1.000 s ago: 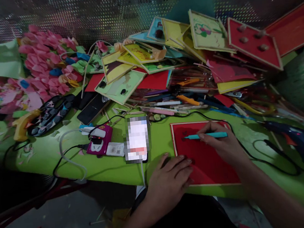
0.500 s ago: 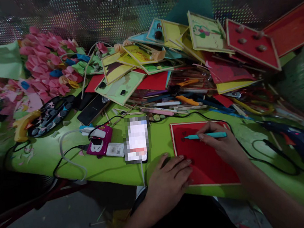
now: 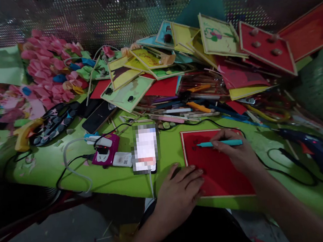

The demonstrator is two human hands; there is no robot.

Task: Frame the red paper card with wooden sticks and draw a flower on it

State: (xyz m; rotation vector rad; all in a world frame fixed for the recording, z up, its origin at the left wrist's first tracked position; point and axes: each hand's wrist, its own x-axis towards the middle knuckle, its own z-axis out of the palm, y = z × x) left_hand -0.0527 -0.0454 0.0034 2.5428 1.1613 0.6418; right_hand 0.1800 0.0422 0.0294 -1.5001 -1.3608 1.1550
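Observation:
A red board (image 3: 215, 169) edged with thin pale strips lies flat near the table's front edge. Small dark marks show in its upper left part. My right hand (image 3: 234, 150) grips a turquoise marker pen (image 3: 224, 143), its tip pointing left close to those marks; whether the tip touches the board I cannot tell. My left hand (image 3: 182, 186) lies flat with fingers apart, its fingertips over the board's left edge. Left of the board rests a phone (image 3: 144, 147) with a lit, blurred screen and a white cable.
A purple power strip (image 3: 105, 152) with plugs sits left of the phone. On the right lies a blue glue gun (image 3: 311, 147), its cord running behind the board. Framed coloured boards (image 3: 222, 35), pens and sticks pile up at the back. Pink paper flowers (image 3: 49, 67) heap at the left.
The marker pen and my right hand have shifted very slightly to the right. My left hand has stayed in place. A dark sleeve and part of another person's hand have appeared at the left edge.

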